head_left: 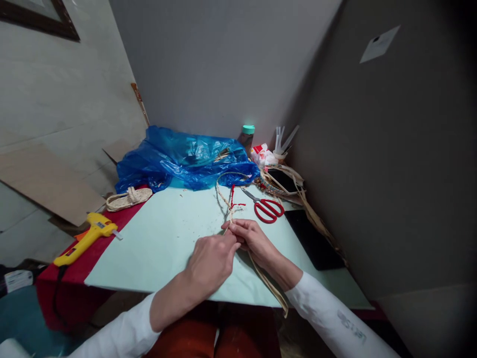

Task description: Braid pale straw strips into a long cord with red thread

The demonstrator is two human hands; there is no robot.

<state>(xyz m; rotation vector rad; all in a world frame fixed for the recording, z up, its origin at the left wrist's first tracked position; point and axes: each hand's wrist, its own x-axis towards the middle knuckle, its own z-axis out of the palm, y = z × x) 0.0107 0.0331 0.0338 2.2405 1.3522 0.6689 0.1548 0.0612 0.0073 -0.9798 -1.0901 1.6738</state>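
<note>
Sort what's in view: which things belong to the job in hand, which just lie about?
In the job: cord pinched in the right hand; strip hanging below; perhaps scissors.

Apparently just lying about: glue gun, slipper, plastic bag, jar.

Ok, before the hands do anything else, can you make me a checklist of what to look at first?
1. Right hand pinching the pale braid: ok.
2. Left hand gripping well: cannot tell, its fingertips are partly hidden.
3. Scissors out from under the hands: ok, they lie just beyond the right one.
4. Yellow glue gun away from the hands: ok, it is off to the left.
5. Glue gun cool: cannot tell from a picture.
6. Long pale strip all on the table: not ok, its end hangs past the front edge.
</note>
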